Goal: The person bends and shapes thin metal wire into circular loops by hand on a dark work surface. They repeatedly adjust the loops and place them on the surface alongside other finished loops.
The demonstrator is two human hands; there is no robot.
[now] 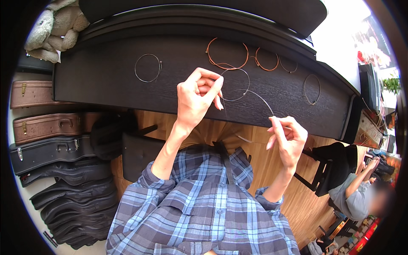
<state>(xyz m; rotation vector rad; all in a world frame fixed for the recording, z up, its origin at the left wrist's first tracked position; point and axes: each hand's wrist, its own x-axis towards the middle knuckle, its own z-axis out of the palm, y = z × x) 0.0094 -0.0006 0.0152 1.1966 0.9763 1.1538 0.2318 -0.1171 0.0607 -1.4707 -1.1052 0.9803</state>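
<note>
Above the near edge of a black piano lid (106,87), my left hand (199,94) pinches a thin silver guitar string (249,80). The string hangs in a loop beside those fingers. One length of it arcs over to my right hand (287,139), which pinches its free end between thumb and fingertips. On the lid behind lie a larger copper-coloured string coil (247,53) and a smaller copper-coloured coil (278,61). A silver coil (160,66) rests to the left. Farther right are a thin coil (293,71) and a dark silver coil (320,88).
Brown hard instrument cases (46,127), a black case (55,151) and several soft black bags (76,199) line the left side. A plush toy (63,25) sits at the far left. A black bench (140,155) stands near my left arm. Another person (352,195) sits at the right.
</note>
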